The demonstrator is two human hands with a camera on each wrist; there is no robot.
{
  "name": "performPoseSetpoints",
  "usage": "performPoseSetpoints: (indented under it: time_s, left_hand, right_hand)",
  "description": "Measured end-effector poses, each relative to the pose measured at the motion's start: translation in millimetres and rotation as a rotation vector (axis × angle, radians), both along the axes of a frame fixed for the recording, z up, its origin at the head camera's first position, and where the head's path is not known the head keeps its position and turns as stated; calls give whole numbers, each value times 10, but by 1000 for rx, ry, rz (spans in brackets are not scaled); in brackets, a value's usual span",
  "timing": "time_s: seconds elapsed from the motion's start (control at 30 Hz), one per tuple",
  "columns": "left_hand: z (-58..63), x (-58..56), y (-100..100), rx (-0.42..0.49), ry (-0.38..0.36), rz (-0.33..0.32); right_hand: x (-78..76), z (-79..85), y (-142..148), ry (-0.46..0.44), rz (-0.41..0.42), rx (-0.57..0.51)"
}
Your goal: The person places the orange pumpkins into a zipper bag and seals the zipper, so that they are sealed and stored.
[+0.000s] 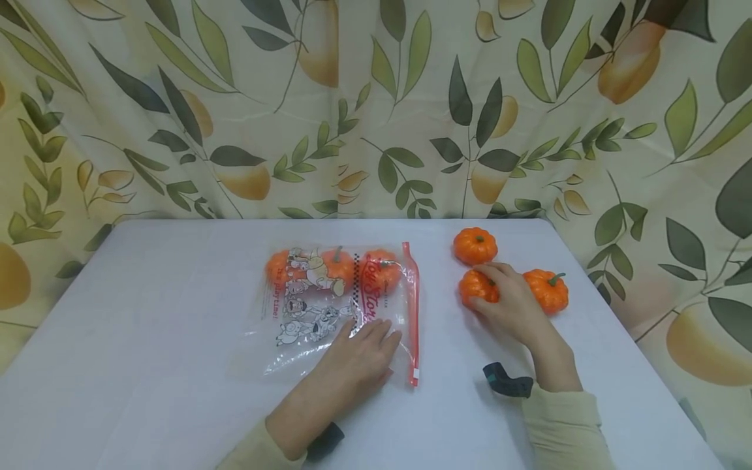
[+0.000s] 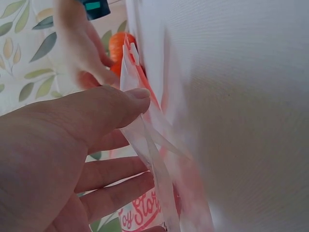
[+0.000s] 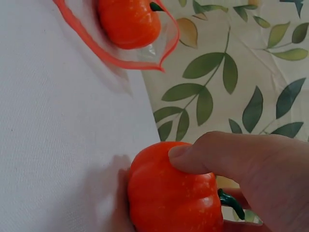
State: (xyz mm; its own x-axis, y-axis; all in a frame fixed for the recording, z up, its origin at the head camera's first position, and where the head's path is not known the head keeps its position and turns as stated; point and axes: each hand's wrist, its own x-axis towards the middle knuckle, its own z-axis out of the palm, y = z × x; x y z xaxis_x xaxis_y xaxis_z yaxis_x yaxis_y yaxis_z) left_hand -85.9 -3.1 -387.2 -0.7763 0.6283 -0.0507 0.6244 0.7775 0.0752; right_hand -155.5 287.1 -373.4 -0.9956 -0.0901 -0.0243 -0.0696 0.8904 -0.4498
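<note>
A clear plastic zip bag (image 1: pixel 317 326) with a red slider edge and printed cartoon figures lies on the white table. Inside it, several orange toy pumpkins (image 1: pixel 383 274) sit in a row towards the back. My left hand (image 1: pixel 355 359) holds the bag near its red-edged mouth, with the thumb (image 2: pixel 137 96) at the film's edge and the other fingers against the printed side. To the right, my right hand (image 1: pixel 511 303) grips a small orange pumpkin (image 3: pixel 174 193) between thumb and fingers; its green stem shows beside them. The bag's mouth gapes in the right wrist view.
Two more pumpkins stand close to my right hand, one behind it (image 1: pixel 474 246) and one to its right (image 1: pixel 549 292). The white table (image 1: pixel 147 326) ends at a leaf-and-fruit patterned curtain (image 1: pixel 382 117). Dark wrist devices (image 1: pixel 508 382) sit at both cuffs.
</note>
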Motion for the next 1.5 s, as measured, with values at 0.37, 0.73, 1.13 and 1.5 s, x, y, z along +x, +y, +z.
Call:
performPoseSetpoints:
  time_s: [0.37,0.73,1.13,1.5]
  left_hand:
    - [-8,-21,-9,-2,23,-7]
    - [4,-27,-9,-9,14,3]
    - [-41,-33,-12,-5,113,25]
    - [-55,-43,-24,19,117,50]
  right_hand:
    - [9,55,-140,26,64,-76]
    - [22,53,-305,-4,118,-76]
    - [70,60,-461,-14,249,-149]
    - [128,-24,-486,-38,314,-244]
